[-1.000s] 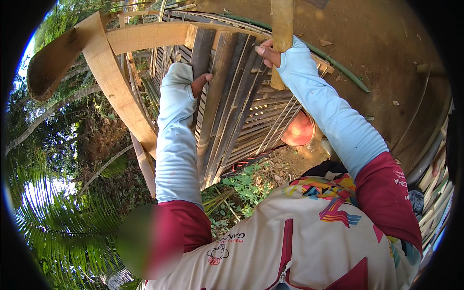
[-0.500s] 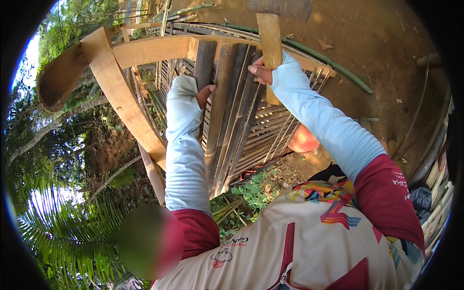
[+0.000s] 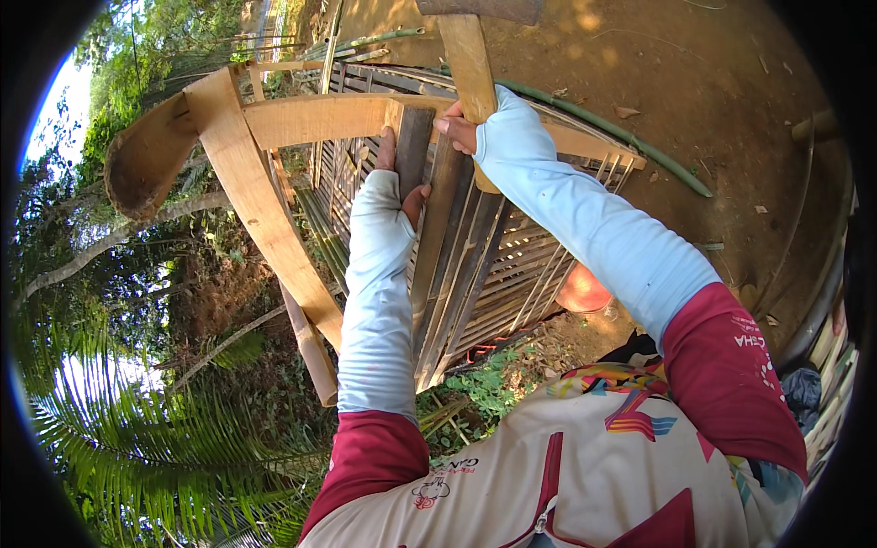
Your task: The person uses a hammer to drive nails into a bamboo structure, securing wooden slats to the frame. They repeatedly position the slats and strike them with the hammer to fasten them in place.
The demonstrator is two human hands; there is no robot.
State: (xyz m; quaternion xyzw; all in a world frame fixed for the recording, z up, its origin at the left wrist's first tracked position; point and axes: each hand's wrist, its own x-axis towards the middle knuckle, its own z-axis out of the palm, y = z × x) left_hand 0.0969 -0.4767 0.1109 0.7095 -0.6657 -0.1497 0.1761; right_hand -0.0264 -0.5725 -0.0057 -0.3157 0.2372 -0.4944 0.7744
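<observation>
My left hand [image 3: 402, 178] grips a dark, weathered slat [image 3: 416, 146] near its top end. Its fingers lie along the left edge and the thumb crosses the front. My right hand [image 3: 459, 130] is closed around the wooden handle [image 3: 470, 68] of an axe-like tool. The tool's dark flat head [image 3: 484, 9] is cut off by the upper edge of the picture. The right fingertips are at the top of the neighbouring brown slat [image 3: 438, 210]; whether they press on it I cannot tell. Several dark slats run side by side below a pale curved wooden rail [image 3: 315, 121].
A broad pale beam [image 3: 260, 196] crosses at the left, beside a hollowed brown wooden piece [image 3: 151, 160]. A slatted frame [image 3: 521, 265] spreads behind the slats. A green bamboo pole [image 3: 639, 151] lies on brown soil, and an orange round object [image 3: 583, 290] sits lower right. Palm fronds [image 3: 183, 447] fill the lower left.
My right hand, with the tool, has moved left across the slats, closer to my left hand. The left hand's fingers now show along the slat's edge. The whole view has shifted slightly.
</observation>
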